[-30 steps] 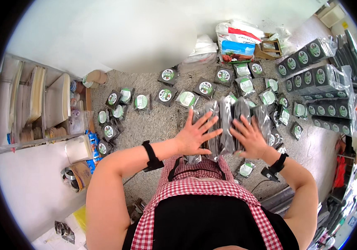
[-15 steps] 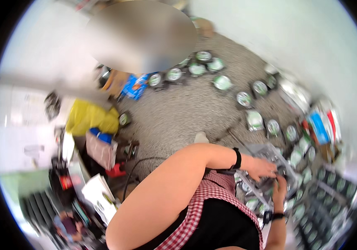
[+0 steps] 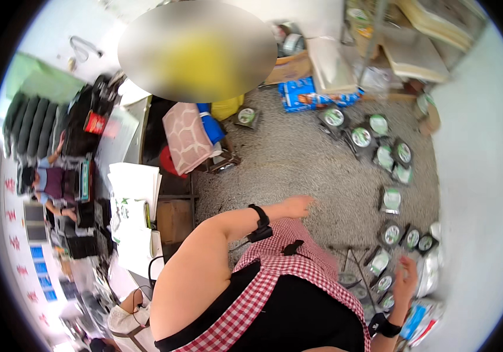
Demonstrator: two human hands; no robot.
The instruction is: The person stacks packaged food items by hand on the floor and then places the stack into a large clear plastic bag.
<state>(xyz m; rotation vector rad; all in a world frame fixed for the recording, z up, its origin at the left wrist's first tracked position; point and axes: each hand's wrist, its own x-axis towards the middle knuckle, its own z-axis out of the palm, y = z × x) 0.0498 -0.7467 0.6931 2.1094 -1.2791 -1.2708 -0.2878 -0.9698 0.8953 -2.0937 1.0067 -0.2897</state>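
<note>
My left hand (image 3: 298,206) hangs in front of the checked apron (image 3: 272,270), over the concrete floor. Its fingers are somewhat blurred but reach outward, and nothing shows in them. On the right, my right hand (image 3: 404,280) is raised with fingers loosely bent and apart, holding nothing. Close by it lie dark packets with round pale-green labels, one of them a packet (image 3: 379,261) just left of the fingers. Metal legs of a stand (image 3: 354,264) and a partly hidden clear plastic container (image 3: 357,287) show between the apron and my right hand.
More dark packets (image 3: 391,199) are scattered along the right wall. A blue bag (image 3: 298,95) and cartons lie at the back. To the left stand a table (image 3: 137,126) with papers and a folded pink cloth (image 3: 187,135). Other people (image 3: 52,182) are at far left.
My view has swung left. Both hands have come out of the clear plastic container of packets; they were together there and are now apart, the left before the apron.
</note>
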